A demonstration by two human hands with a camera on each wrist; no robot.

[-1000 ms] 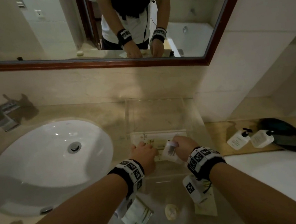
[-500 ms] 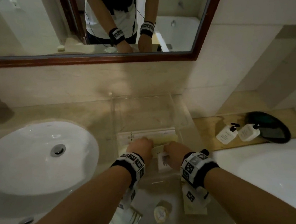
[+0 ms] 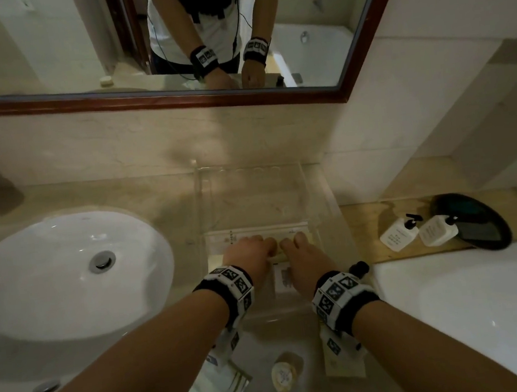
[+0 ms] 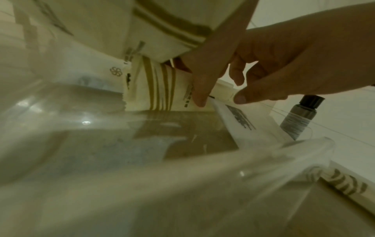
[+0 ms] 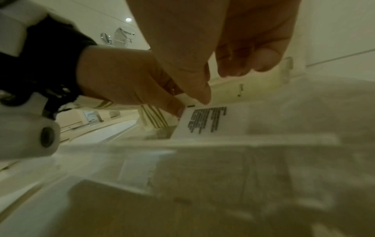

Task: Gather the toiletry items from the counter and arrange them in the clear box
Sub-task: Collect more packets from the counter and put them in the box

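The clear box (image 3: 204, 201) stands on the counter beside the sink. Both hands reach into its near end. My left hand (image 3: 251, 251) pinches a cream packet with gold stripes (image 4: 156, 89), which stands upright among other cream packets (image 3: 239, 237). My right hand (image 3: 299, 252) has its thumb (image 5: 202, 94) on the top edge of a white packet with black print (image 5: 213, 121), its fingers curled behind. That white packet (image 3: 286, 280) leans in the box under both hands. A round soap (image 3: 284, 376), a green-striped packet (image 3: 227, 391) and a cream packet (image 3: 344, 366) lie on the counter near me.
A white sink (image 3: 53, 278) lies to the left, a white tub edge (image 3: 466, 302) to the right. A small dark-capped bottle (image 3: 360, 269) stands just right of the box. Two white pump bottles (image 3: 398, 237) and a dark round tray (image 3: 477, 222) sit on the ledge. A mirror hangs above.
My right hand has brought the white packet down into the box and moved forward beside the left hand. The left hand has stayed on the packets in the box.
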